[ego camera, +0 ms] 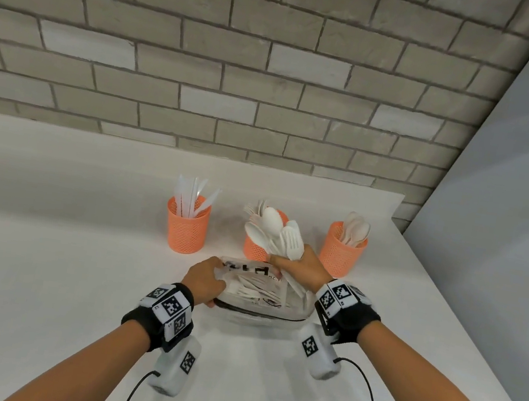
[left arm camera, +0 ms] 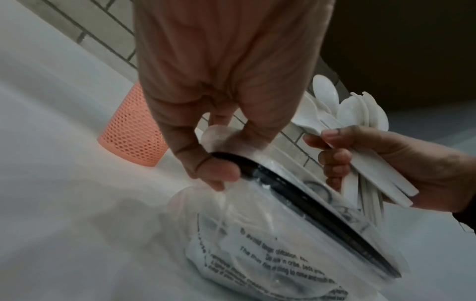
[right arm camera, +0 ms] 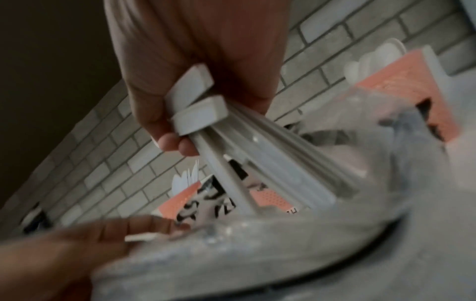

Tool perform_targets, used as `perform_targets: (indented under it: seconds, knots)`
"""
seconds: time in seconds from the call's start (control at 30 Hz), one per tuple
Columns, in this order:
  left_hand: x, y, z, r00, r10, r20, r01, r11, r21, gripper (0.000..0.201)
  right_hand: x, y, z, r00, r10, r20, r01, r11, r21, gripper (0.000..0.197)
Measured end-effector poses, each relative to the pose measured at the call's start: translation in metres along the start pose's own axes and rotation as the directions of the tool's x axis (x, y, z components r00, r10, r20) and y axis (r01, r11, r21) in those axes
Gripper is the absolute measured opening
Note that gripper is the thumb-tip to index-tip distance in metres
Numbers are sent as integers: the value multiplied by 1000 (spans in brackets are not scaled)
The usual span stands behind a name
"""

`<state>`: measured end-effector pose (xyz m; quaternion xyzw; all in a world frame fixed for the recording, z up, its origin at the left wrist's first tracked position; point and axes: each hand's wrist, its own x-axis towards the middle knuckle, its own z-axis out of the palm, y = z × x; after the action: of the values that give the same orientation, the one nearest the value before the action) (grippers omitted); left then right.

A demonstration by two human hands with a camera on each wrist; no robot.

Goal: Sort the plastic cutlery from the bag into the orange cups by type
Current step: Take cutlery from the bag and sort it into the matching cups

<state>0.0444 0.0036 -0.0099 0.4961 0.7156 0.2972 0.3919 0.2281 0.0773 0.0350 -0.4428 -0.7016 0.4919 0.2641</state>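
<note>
The right hand (ego camera: 297, 268) grips a mixed bundle of cutlery (ego camera: 280, 234); the left hand (ego camera: 205, 281) pinches the bag (ego camera: 261, 298) mouth. Best lift slowly, then separate spoons from forks before dropping.

From my head camera the light was bright, even and soft, washing the white counter (ego camera: 43, 234) pale, with only faint shadows just beside the orange cups (ego camera: 186, 227); the brick wall (ego camera: 277, 63) behind the counter bowed towards the frame edges from the wide lens. My left wrist view was dimmer and grainy, the bag (left arm camera: 283, 244) above the counter smeared with motion blur and glare on its clear plastic. My right wrist view was the darkest and softest, the bag out of focus, with a black corner left of the wall.
</note>
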Motion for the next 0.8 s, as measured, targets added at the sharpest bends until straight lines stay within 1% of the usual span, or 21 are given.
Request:
perform_targets:
  seconds: [0.13,0.17,0.23,0.27,0.3,0.33,0.37,0.4,0.43,0.47,0.5,0.53,0.57,0.6,0.63,0.67,0.7,0.73,0.77,0.8]
  knots:
    - [-4,-2,-10,997,-56,48,54,998,39,42,-2,-7,-9,995,82,-59,-66,969,238,8]
    - [-5,-2,-12,995,-81,60,79,996,29,41,-3,-9,-11,994,87,-72,-63,958,279,7]
    - [-9,-3,-15,991,-102,84,99,994,41,37,-3,-13,-15,991,80,-104,-45,952,302,4]
    - [-10,-3,-17,993,-81,83,72,992,106,34,-3,-16,-16,990,76,-123,-34,949,313,5]
    - [-10,-4,-19,997,-35,63,23,982,187,28,-4,-18,-17,987,78,-143,-25,940,341,5]
    - [-10,-4,-21,999,31,23,-36,968,248,18,-4,-21,-18,982,85,-166,-17,926,376,5]
    - [-11,-2,-24,994,106,-20,-97,962,253,8,-5,-25,-19,978,91,-190,-6,913,409,4]
    - [-12,1,-27,978,193,-74,-172,959,224,7,-7,-29,-20,972,93,-213,10,899,438,6]
    - [-13,6,-29,947,286,-143,-258,948,188,10,-9,-34,-20,968,89,-233,31,884,467,8]
    - [-16,14,-31,913,350,-211,-329,935,129,10,-11,-39,-20,966,80,-247,55,866,497,9]
    - [-18,23,-32,893,370,-257,-375,927,30,7,-14,-46,-20,965,70,-254,78,844,530,9]
    - [-22,34,-32,903,343,-260,-380,919,-107,7,-16,-53,-19,964,61,-259,99,820,563,8]
    - [-25,43,-31,932,290,-218,-344,898,-273,9,-19,-59,-19,964,52,-262,119,794,596,6]
    - [-28,52,-29,969,215,-124,-248,856,-453,13,-20,-65,-18,962,42,-268,140,770,623,6]
    - [-29,59,-26,990,139,14,-101,785,-611,17,-21,-70,-16,959,33,-283,164,747,644,5]
    - [-30,64,-22,984,85,158,57,686,-725,24,-21,-75,-14,952,22,-304,192,732,654,5]
    - [-31,68,-18,959,56,277,193,584,-788,32,-21,-79,-13,944,10,-331,220,728,649,5]
    - [-30,71,-14,933,42,358,289,506,-813,39,-20,-83,-11,933,-5,-360,247,735,631,6]
    - [-28,74,-10,912,37,408,347,459,-818,44,-19,-87,-10,922,-19,-386,272,744,611,7]
    - [-26,78,-6,901,33,433,378,429,-820,48,-18,-89,-8,913,-29,-408,290,749,595,8]
